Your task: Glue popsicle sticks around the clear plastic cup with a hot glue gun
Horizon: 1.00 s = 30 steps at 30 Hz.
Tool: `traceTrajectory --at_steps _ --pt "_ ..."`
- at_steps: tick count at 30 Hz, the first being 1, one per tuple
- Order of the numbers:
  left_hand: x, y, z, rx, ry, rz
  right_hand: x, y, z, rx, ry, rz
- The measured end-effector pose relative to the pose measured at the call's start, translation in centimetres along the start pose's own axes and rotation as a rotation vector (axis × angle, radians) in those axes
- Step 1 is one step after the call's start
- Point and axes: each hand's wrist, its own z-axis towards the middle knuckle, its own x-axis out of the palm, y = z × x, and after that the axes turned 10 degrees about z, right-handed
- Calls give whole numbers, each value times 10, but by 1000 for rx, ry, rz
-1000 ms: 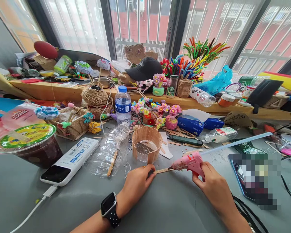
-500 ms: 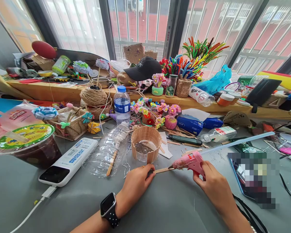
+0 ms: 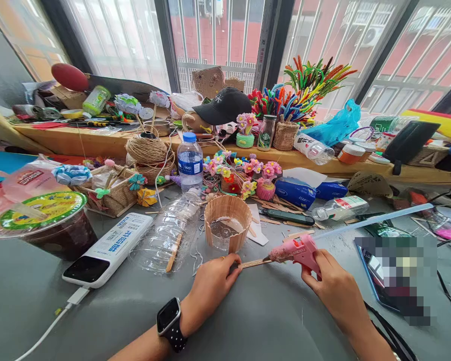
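Note:
My left hand, with a black smartwatch on its wrist, pinches one end of a flat wooden craft stick against the grey table. My right hand is wrapped round the grip of a pink glue gun. The gun's nozzle touches the stick's far end, and a long clear glue stick juts out behind it. Just beyond stands a round cup walled with wooden sticks.
An empty clear plastic bottle with a stick on it lies to the left, beside a white power bank and a sealed drink cup. A water bottle, twine, craft flowers and pipe cleaners crowd the back. A phone lies right.
The glue gun's nozzle has edged slightly right along the stick. Both hands keep their grips and stay almost in place.

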Motion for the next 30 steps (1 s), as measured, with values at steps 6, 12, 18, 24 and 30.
traceTrajectory --at_steps 6,12,18,24,30 --pt "0 0 0 -7 -2 11 -3 0 3 -16 -19 -10" --pt "1 0 0 -6 -12 20 -6 0 3 -27 -22 -30" --pt "1 0 1 -2 -3 20 -5 -1 3 -27 -20 -26" --pt "1 1 1 11 -19 19 -6 -2 3 -34 -10 -16" --pt "0 -1 0 -5 -14 17 -6 -2 4 -52 -34 -48"
